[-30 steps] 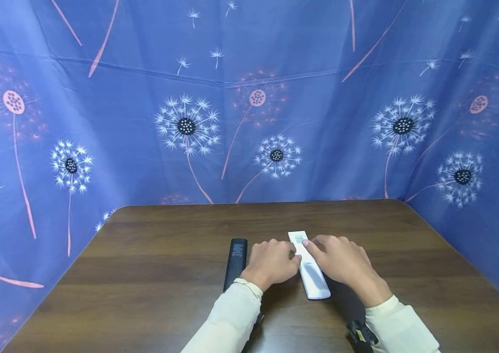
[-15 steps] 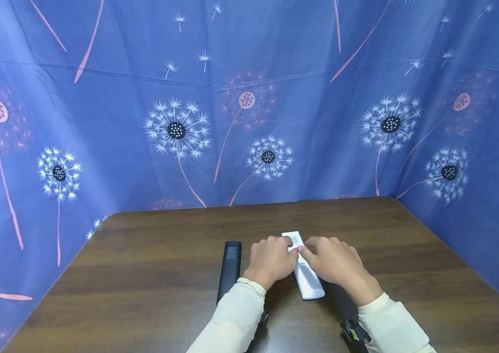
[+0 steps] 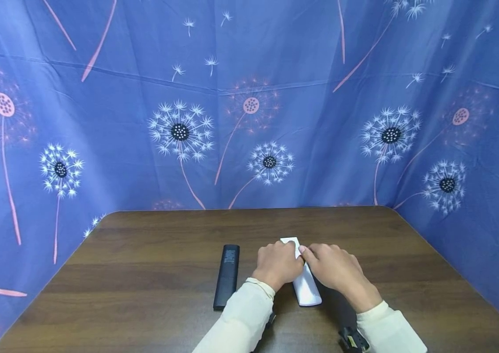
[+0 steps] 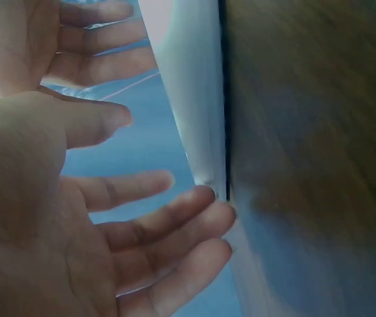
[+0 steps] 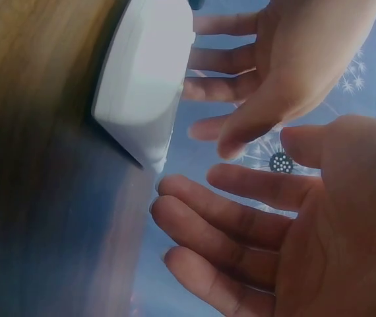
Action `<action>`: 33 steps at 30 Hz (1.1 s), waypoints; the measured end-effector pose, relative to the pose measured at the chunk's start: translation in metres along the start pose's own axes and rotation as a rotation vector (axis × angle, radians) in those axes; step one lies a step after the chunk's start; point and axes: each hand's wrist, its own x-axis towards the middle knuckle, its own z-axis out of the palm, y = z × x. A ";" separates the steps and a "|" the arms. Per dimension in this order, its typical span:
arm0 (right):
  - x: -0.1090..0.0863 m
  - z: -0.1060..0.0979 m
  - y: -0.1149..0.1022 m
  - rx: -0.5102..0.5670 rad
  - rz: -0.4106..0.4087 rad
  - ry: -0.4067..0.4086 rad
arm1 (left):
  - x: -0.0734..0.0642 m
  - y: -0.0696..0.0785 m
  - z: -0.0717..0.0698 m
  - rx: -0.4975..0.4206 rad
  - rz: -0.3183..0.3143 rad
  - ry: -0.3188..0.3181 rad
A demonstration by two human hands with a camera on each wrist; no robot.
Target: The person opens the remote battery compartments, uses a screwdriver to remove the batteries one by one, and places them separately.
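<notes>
A white remote control (image 3: 307, 290) lies on the wooden table, slightly slanted, its middle partly covered by the hands. Over its far half, from the left, comes my left hand (image 3: 278, 264), thumb above the remote. My right hand (image 3: 336, 269) is at its right side, thumb reaching toward the left one. In the left wrist view, loosely extended fingers (image 4: 175, 228) have their tips by the end of the remote. The right wrist view shows relaxed fingers (image 5: 221, 231) just below the remote's end. Left of the hands lies a black remote control (image 3: 227, 277).
The brown wooden table (image 3: 135, 284) has rounded far corners. Behind it and along both sides hangs a blue cloth (image 3: 320, 108) with dandelion prints. A dark wrist device (image 3: 353, 339) sits under the right sleeve.
Both hands have drawn closer together over the white remote and now cover more of its far half. The head view has shifted a little, revealing the whole black remote.
</notes>
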 end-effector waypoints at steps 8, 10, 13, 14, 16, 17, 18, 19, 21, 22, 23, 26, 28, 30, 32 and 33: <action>0.001 0.000 0.001 0.012 0.028 -0.013 | 0.007 0.004 0.000 -0.005 -0.046 -0.008; 0.000 0.001 0.002 0.012 0.039 -0.014 | 0.008 0.003 0.000 -0.027 -0.065 -0.034; -0.001 0.002 0.001 0.012 0.048 -0.018 | 0.010 0.002 0.001 -0.043 -0.097 -0.072; -0.002 0.002 0.001 0.012 0.047 -0.014 | 0.010 0.001 0.001 -0.042 -0.103 -0.076; -0.003 0.003 0.001 0.013 0.048 -0.009 | 0.010 0.001 0.003 -0.039 -0.108 -0.084; -0.003 0.004 0.001 0.015 0.051 -0.007 | 0.011 0.001 0.005 -0.042 -0.107 -0.085; -0.003 0.004 0.001 0.019 0.055 -0.006 | 0.011 0.001 0.006 -0.045 -0.104 -0.082; -0.002 0.004 0.002 0.025 0.060 -0.004 | 0.012 0.001 0.006 -0.051 -0.099 -0.081; -0.001 0.004 0.002 0.033 0.073 -0.004 | 0.013 0.002 0.006 -0.062 -0.095 -0.081; 0.000 0.004 0.003 0.038 0.076 -0.004 | 0.015 0.002 0.006 -0.067 -0.095 -0.083; 0.001 0.004 0.003 0.043 0.079 -0.006 | 0.016 0.002 0.005 -0.073 -0.097 -0.085; 0.003 0.003 0.004 0.050 0.081 -0.009 | 0.020 0.002 0.001 -0.092 -0.109 -0.107; 0.003 0.003 0.005 0.059 0.081 -0.015 | 0.021 0.003 -0.001 -0.088 -0.110 -0.125; 0.004 0.002 0.006 0.070 0.084 -0.022 | 0.022 0.003 -0.002 -0.075 -0.104 -0.145; 0.003 0.001 0.006 0.076 0.087 -0.029 | 0.021 0.004 -0.002 -0.039 -0.083 -0.160; 0.003 0.000 0.007 0.078 0.089 -0.033 | 0.021 0.005 -0.002 -0.018 -0.070 -0.163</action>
